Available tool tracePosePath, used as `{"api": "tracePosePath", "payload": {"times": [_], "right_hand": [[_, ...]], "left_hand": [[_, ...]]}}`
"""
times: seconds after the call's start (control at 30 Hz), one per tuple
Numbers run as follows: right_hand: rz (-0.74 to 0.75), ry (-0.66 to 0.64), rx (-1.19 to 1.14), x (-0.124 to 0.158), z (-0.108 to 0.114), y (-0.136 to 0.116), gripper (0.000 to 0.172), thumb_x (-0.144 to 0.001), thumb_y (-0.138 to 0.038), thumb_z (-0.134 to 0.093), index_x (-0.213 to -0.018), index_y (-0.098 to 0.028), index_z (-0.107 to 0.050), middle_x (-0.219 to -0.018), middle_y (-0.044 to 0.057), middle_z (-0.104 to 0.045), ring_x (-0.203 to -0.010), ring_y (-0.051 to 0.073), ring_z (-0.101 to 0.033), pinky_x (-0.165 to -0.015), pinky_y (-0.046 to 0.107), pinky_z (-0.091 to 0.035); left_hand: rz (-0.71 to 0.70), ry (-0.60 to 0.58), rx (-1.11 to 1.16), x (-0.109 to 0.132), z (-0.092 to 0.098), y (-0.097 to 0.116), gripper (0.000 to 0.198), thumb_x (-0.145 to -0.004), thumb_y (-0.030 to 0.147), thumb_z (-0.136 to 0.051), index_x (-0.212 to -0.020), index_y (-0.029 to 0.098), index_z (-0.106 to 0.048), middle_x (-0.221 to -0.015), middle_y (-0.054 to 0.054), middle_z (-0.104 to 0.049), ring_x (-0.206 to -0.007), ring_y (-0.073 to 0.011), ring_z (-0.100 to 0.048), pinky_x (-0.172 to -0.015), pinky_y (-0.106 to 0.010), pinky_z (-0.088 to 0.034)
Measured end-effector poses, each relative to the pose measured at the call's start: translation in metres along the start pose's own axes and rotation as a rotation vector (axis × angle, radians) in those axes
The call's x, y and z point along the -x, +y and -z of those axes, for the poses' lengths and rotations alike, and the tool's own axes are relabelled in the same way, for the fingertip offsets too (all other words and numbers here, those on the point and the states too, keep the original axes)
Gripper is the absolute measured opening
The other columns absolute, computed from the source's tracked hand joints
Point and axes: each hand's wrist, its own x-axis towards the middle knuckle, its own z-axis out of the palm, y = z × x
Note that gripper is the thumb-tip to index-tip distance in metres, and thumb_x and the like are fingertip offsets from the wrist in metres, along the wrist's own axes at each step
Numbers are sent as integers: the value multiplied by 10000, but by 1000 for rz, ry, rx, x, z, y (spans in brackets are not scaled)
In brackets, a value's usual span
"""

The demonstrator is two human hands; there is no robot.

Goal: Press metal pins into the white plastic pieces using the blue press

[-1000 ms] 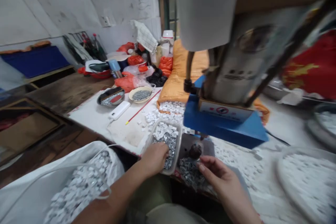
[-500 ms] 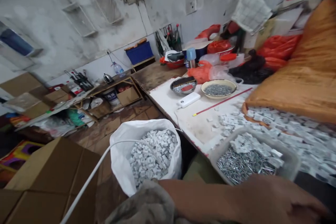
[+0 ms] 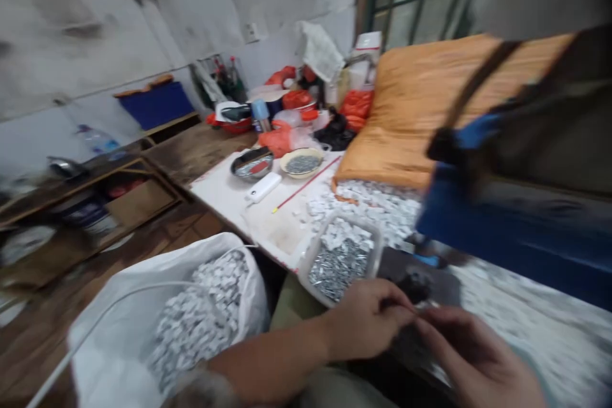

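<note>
My left hand (image 3: pixel 370 319) is closed in a pinch just past the near edge of a clear plastic tub (image 3: pixel 313 254). Its fingertips meet those of my right hand (image 3: pixel 471 350), also pinched, in front of a dark metal block (image 3: pixel 423 274). Whatever the fingers hold is too small and blurred to make out. Metal nails (image 3: pixel 337 271) fill the tub's near part, with small white plastic clips (image 3: pixel 351 233) heaped at its far side. A white sack (image 3: pixel 108 325) of similar white pieces stands left of my forearm.
A blue machine (image 3: pixel 507 236) rises at the right. Behind it lies a large orange sack (image 3: pixel 401 121). Two bowls, one a cream bowl (image 3: pixel 302 163) of nails, a white power bank (image 3: pixel 264 187) and a red stick (image 3: pixel 306 185) rest on the table. A white cable (image 3: pixel 129 290) crosses the sack.
The view has swung to the right, bringing the blue machine and my right hand into sight. My left hand now meets the right one at the fingertips.
</note>
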Motion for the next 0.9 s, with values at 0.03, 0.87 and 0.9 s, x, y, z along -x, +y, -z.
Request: {"api": "tracePosePath", "payload": {"times": [0.03, 0.87, 0.9], "right_hand": [[-17, 16, -20, 2, 2, -5, 329, -561, -468, -768, -729, -213, -647, -681, 29, -688, -619, 178, -638, -551, 242, -525], [-271, -90, -328, 5, 9, -24, 412, -609, -423, -777, -911, -208, -596, -748, 21, -671, -725, 164, -605, -653, 263, -478], [-272, -89, -340, 5, 8, -25, 409, -606, -423, -779, -904, -209, -598, -741, 17, -668, -722, 159, -604, -654, 259, -477]], "left_hand": [[35, -10, 39, 1, 0, 0, 158, -792, 233, -532, -827, 140, -654, -590, 26, -531, -515, -87, -475, -500, -190, -383], [-208, 1, -206, 0, -1, 9, 119, -809, 170, -490, -755, 166, -596, -710, 4, -574, -688, -127, -518, -651, -225, -392], [-225, -1, -208, 0, -2, 9, 116, -800, 171, -500, -745, 164, -602, -721, -1, -580, -704, -130, -524, -663, -228, -394]]}}
